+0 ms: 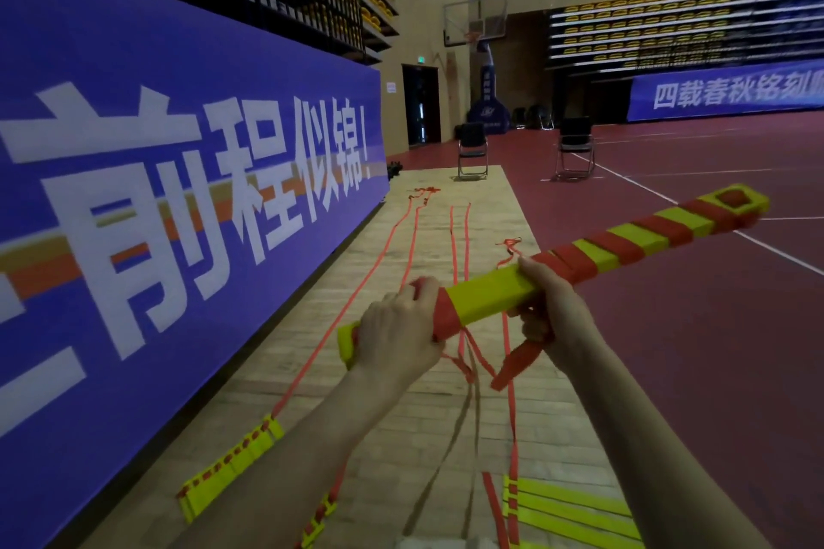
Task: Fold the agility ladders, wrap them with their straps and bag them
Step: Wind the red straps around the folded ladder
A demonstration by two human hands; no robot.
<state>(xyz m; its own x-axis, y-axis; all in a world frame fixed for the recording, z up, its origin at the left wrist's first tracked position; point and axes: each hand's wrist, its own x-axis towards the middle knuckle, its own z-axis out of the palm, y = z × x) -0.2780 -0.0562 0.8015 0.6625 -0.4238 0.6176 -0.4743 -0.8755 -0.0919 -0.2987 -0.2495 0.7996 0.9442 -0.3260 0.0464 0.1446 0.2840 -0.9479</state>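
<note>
Both arms reach forward, left grip (398, 328) and right grip (549, 308) seemingly curled closed

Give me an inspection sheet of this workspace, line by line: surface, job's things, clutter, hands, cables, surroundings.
Surface: wooden floor strip beside red court floor.
Job's things: folded ladder bundle held up, partly wrapped in red strap; two folded rung stacks on the floor; no bag seen.
Clutter: loose orange straps trailing along the wood.
Hands: left hand and right hand both grip the bundle.
Cables: nothing seen.
Surroundings: blue banner, two chairs, basketball hoop, stands.
</note>
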